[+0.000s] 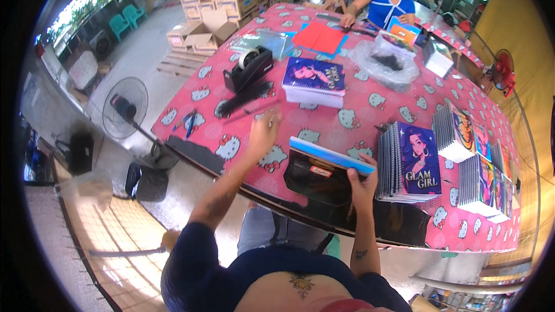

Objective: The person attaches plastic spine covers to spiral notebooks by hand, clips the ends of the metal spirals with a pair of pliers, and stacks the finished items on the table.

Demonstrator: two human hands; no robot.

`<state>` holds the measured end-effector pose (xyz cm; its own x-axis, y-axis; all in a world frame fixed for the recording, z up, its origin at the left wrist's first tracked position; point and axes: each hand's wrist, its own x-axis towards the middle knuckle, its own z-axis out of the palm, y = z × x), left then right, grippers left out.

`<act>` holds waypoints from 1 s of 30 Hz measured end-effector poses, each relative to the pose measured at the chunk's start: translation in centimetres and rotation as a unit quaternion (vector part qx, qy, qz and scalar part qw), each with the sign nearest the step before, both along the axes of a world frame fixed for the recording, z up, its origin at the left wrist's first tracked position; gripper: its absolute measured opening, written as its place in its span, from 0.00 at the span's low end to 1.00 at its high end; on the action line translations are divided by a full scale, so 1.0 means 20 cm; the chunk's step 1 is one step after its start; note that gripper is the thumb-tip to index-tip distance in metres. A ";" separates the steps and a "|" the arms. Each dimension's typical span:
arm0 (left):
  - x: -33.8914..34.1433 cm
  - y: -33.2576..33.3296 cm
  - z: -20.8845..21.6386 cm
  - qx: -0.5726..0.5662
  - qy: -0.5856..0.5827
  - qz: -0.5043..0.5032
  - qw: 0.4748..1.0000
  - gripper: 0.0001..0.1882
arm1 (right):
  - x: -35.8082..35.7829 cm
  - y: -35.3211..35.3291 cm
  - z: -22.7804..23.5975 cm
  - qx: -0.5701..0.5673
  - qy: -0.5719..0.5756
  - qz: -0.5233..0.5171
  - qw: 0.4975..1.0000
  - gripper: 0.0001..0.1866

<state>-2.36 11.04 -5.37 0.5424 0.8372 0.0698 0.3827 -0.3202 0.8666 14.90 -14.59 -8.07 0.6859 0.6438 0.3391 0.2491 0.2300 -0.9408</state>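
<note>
My right hand (363,182) grips the right end of a notebook (326,154), seen nearly edge-on with a white and blue edge, at the table's near side. Below it lies a black patch (312,184) with a small red and white label. My left hand (266,133) is raised over the table left of the notebook, its fingers curled together; whatever they hold, if anything, is hidden. Just beyond those fingers are thin dark red strips (245,113) and a bundle of black strips (245,97). A stack of purple-covered notebooks (315,75) sits farther off.
A black tape dispenser (248,69) stands at left, near blue-handled tools (191,122). Spiral notebooks (419,159) are stacked at right, with more piles (485,188) beyond. Across the table, a person in blue (388,6) works behind a clear plastic wrap (384,66). A fan (124,107) stands left.
</note>
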 end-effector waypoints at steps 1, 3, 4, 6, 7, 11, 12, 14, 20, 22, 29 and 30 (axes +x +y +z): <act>0.00 0.21 -0.11 0.192 0.014 0.037 0.981 0.17 | -0.01 0.01 0.03 0.009 0.015 0.020 1.000 0.27; -0.03 0.45 -0.30 0.391 0.088 0.075 0.913 0.12 | -0.05 0.05 0.06 0.039 -0.027 -0.005 0.999 0.30; -0.01 0.48 -0.33 0.400 0.137 0.077 0.903 0.11 | -0.06 0.07 0.09 0.065 -0.099 -0.057 0.991 0.31; 0.03 0.48 -0.30 0.445 0.154 0.094 0.877 0.08 | -0.14 0.07 0.21 0.103 -0.156 -0.146 0.971 0.31; 0.06 0.44 -0.27 0.406 0.097 0.100 0.903 0.09 | -0.18 0.06 0.32 0.071 -0.269 -0.131 0.952 0.30; 0.02 0.13 0.05 0.338 -0.104 0.063 0.933 0.07 | -0.33 0.26 0.52 -0.016 -0.489 -0.040 0.871 0.20; -0.03 0.03 0.13 0.345 -0.152 0.040 0.925 0.07 | -0.34 0.31 0.54 -0.025 -0.496 -0.014 0.868 0.16; -0.16 -0.18 0.24 0.257 -0.130 -0.010 0.958 0.07 | -0.29 0.40 0.47 -0.085 -0.471 0.025 0.878 0.12; -0.27 -0.37 0.21 0.302 -0.127 -0.003 0.945 0.07 | -0.29 0.48 0.41 -0.066 -0.446 0.019 0.892 0.05; -0.27 -0.37 0.20 0.312 -0.124 0.008 0.942 0.07 | -0.29 0.48 0.42 -0.073 -0.446 0.017 0.892 0.05; -0.24 -0.36 0.18 0.314 -0.127 0.022 0.941 0.06 | -0.30 0.47 0.42 -0.072 -0.452 0.016 0.889 0.05; -0.25 -0.35 0.19 0.325 -0.110 0.019 0.939 0.06 | -0.30 0.47 0.41 -0.073 -0.453 0.017 0.888 0.05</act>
